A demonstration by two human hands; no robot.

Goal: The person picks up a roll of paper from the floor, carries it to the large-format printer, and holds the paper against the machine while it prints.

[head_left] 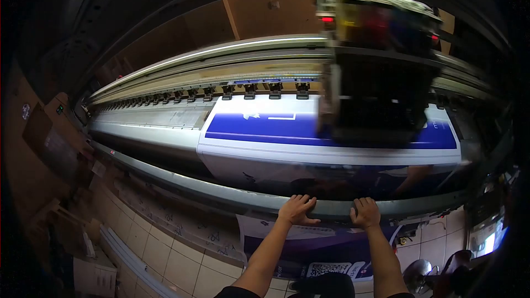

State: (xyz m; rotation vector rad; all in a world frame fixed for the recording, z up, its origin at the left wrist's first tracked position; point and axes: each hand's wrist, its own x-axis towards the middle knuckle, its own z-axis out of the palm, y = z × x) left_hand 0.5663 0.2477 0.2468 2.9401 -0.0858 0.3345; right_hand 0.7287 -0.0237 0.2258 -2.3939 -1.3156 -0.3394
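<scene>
My left hand rests on the metal front bar of a wide printer, its fingers spread over the top edge. To its right, my right hand lies on the same bar with its fingers curled over it. Neither hand shows an object in it. Beyond the bar, a printed sheet with a blue band and white marks lies over the printer bed. A dark, motion-blurred print carriage covers the sheet's right part.
A row of black pinch rollers runs along the rail behind the sheet. Below the bar hangs printed material with a QR code. Tiled floor, a pale rail at lower left and a round metallic object at lower right also show.
</scene>
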